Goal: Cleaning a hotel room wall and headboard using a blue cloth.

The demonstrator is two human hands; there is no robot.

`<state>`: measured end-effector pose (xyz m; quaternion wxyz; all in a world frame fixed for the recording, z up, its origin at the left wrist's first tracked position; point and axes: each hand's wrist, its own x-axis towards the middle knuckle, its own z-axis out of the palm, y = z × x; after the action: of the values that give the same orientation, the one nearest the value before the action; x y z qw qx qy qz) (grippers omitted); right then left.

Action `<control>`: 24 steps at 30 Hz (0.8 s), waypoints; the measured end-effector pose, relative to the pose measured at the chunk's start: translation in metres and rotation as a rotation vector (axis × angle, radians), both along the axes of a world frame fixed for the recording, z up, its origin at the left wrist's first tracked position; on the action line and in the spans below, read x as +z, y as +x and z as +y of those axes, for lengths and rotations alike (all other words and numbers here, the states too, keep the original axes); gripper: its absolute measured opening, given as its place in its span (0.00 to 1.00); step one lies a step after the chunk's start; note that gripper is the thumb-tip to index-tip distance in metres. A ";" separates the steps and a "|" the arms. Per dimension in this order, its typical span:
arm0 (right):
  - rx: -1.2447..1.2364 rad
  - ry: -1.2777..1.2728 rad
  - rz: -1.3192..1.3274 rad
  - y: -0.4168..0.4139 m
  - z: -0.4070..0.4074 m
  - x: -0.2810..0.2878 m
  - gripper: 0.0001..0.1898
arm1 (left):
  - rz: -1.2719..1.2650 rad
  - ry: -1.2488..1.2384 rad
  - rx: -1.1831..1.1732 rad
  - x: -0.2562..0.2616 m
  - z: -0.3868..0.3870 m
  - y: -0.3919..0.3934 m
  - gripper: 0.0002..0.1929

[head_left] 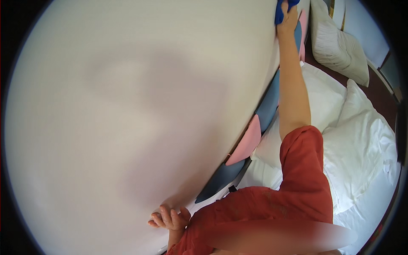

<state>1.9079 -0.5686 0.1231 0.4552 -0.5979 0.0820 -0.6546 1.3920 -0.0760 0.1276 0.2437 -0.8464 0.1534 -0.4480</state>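
Note:
At the upper right, my right arm stretches far out along the pale wall (95, 143). My right hand (289, 23) grips a blue cloth (279, 14) close to the wall, above the padded headboard; the picture's top edge cuts off part of the cloth. Low in the view, my left hand (172, 218) is raised with its fingers apart and slightly bent, holding nothing. It is very near the wall, but whether it touches cannot be told. Red fabric covers my upper right arm and body.
Blue-grey pads (269, 98) and pink pads (245, 142) form a headboard along the wall's base. White pillows (322, 92) and crumpled white bedding (353, 153) lie on the bed to the right. A cream cushion (339, 47) rests on a dark red-brown surface (373, 92) beyond.

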 end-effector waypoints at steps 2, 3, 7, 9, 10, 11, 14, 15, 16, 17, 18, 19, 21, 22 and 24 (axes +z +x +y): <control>0.176 0.040 -0.055 -0.042 0.044 0.005 0.11 | -0.005 0.020 0.039 0.002 0.001 -0.003 0.31; 0.191 0.097 -0.041 -0.036 0.036 -0.023 0.22 | 0.004 0.017 0.017 0.001 0.000 -0.001 0.31; 0.227 0.137 0.007 -0.089 0.084 -0.054 0.22 | -0.013 0.015 0.005 0.002 0.000 0.002 0.30; 0.214 0.167 0.135 -0.106 0.095 -0.086 0.27 | -0.013 0.010 -0.023 0.002 -0.002 0.006 0.30; 0.269 0.244 0.278 -0.124 0.116 -0.093 0.30 | -0.030 0.017 -0.007 0.002 -0.001 0.006 0.30; 0.301 0.296 0.384 -0.142 0.132 -0.098 0.34 | -0.046 0.020 0.000 0.002 -0.002 0.006 0.30; 0.394 0.197 0.358 -0.205 0.182 -0.088 0.31 | -0.060 0.011 -0.005 0.004 -0.002 0.006 0.29; 0.410 0.187 0.297 -0.223 0.199 -0.084 0.30 | -0.065 0.013 -0.003 0.003 -0.002 0.007 0.29; 0.425 0.132 0.257 -0.242 0.213 -0.083 0.31 | -0.062 -0.008 -0.009 0.002 -0.002 0.006 0.28; 0.466 0.101 0.254 -0.258 0.222 -0.082 0.31 | -0.059 -0.031 -0.019 0.000 -0.001 0.007 0.27; 0.451 0.064 0.269 -0.266 0.225 -0.076 0.32 | -0.065 -0.027 -0.010 -0.001 -0.001 0.006 0.27; 0.438 0.026 0.284 -0.271 0.226 -0.066 0.32 | -0.070 -0.025 -0.009 -0.002 0.000 0.006 0.27; 0.434 0.000 0.235 -0.249 0.209 -0.057 0.31 | -0.081 -0.019 0.010 -0.001 -0.001 0.006 0.27; 0.409 -0.011 0.221 -0.232 0.194 -0.049 0.31 | -0.078 -0.013 -0.014 0.000 -0.002 0.007 0.26; 0.293 -0.040 0.158 -0.191 0.165 -0.025 0.29 | -0.080 -0.003 -0.022 0.000 -0.002 0.007 0.26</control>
<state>1.7174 -0.4034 0.0985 0.5258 -0.6623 0.0165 -0.5336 1.3992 -0.0778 0.1280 0.2435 -0.8264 0.1523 -0.4843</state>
